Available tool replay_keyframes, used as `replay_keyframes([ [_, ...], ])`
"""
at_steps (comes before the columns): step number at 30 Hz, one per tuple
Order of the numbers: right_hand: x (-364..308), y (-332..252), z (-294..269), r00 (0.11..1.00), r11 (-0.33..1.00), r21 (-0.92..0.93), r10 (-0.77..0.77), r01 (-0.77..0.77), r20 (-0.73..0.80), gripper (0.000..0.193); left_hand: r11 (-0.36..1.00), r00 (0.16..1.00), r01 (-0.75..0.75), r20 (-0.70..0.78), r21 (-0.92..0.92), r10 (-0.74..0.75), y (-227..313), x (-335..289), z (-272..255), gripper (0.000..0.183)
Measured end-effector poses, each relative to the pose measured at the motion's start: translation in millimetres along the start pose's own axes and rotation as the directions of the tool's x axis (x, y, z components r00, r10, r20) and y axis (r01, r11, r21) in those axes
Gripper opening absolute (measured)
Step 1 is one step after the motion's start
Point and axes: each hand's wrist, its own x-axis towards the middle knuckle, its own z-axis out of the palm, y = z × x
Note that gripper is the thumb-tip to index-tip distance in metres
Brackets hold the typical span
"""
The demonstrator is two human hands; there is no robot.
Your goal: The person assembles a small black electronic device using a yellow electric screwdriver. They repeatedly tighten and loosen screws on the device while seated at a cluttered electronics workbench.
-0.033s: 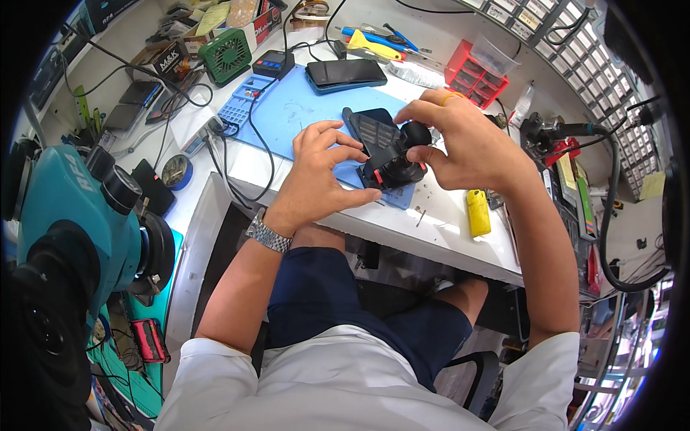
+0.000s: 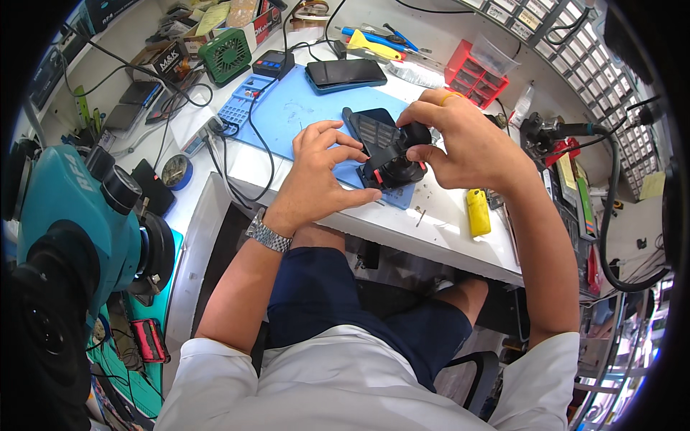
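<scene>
A black clamp-like tool (image 2: 392,174) with a round knob and red tips sits at the near right part of the blue work mat (image 2: 291,108). My right hand (image 2: 466,140) grips its black knob (image 2: 415,134) between thumb and fingers, coming from the right. A dark flat piece like a phone (image 2: 375,128) lies beneath and behind the tool, partly hidden by it. On the left side of the tool, my left hand (image 2: 316,172) is open, thumb and fingers curved apart, with nothing in its palm. Whether its fingertips touch the tool I cannot tell.
Behind lies a dark phone (image 2: 346,73) near a small green fan (image 2: 228,57). A teal microscope (image 2: 79,215) fills the left side. Cables (image 2: 269,154) cross the mat's left edge. To the right are a yellow object (image 2: 478,213) and a red drawer box (image 2: 476,75).
</scene>
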Motion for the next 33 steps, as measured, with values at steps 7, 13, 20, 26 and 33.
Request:
replay_keyframes([
  [7,6.2,3.3,3.2,0.999,0.998,-0.07,-0.01,0.007,-0.047,0.044,1.0,1.0,-0.011,-0.004,0.011,0.011,-3.4,5.3,-0.4,0.052],
  [13,7.0,6.5,4.2,0.998,0.994,-0.103,0.044,-0.048,-0.041,0.058,1.0,1.0,-0.008,0.002,0.016,0.008,-3.9,5.2,-0.4,0.052],
  [20,7.2,7.4,7.5,0.998,0.99,-0.133,0.032,-0.039,-0.059,0.052,1.0,1.0,-0.011,0.001,0.016,0.011,-3.6,5.2,-0.5,0.053],
  [26,7.7,6.4,5.7,0.998,0.988,-0.146,0.048,-0.054,-0.042,0.054,1.0,1.0,-0.005,0.006,0.018,0.005,-2.4,5.5,-1.5,0.053],
  [33,9.0,8.6,6.6,0.998,0.979,-0.194,0.049,-0.057,-0.046,0.057,1.0,1.0,-0.003,0.006,0.026,0.003,-2.2,5.4,-1.2,0.053],
])
